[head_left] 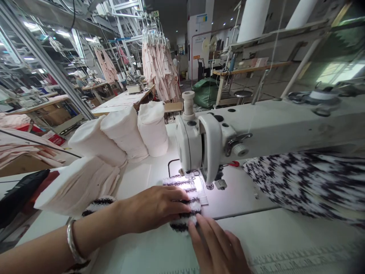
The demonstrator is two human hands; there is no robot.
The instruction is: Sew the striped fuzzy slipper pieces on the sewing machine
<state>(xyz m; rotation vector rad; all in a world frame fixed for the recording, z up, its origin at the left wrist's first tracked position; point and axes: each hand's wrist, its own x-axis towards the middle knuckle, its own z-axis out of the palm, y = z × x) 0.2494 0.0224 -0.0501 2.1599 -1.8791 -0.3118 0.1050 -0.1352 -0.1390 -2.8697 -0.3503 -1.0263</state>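
Note:
A small striped fluffy fabric piece, white with dark bands, lies on the sewing machine bed with its far end by the presser foot. My left hand rests across its left side, fingers stretched out and pressing down from above. At the near right corner, my right hand has its thumb and forefinger close together on the fabric's edge. The sewing machine head stands just beyond both hands, its lamp lighting the fabric. The needle is hard to make out.
Rolled stacks of pale pink fabric stand at the back left, with a folded stack nearer me. Another striped piece lies behind my left forearm. A large dark-and-white fluffy bundle sits at right. A ruler runs along the front.

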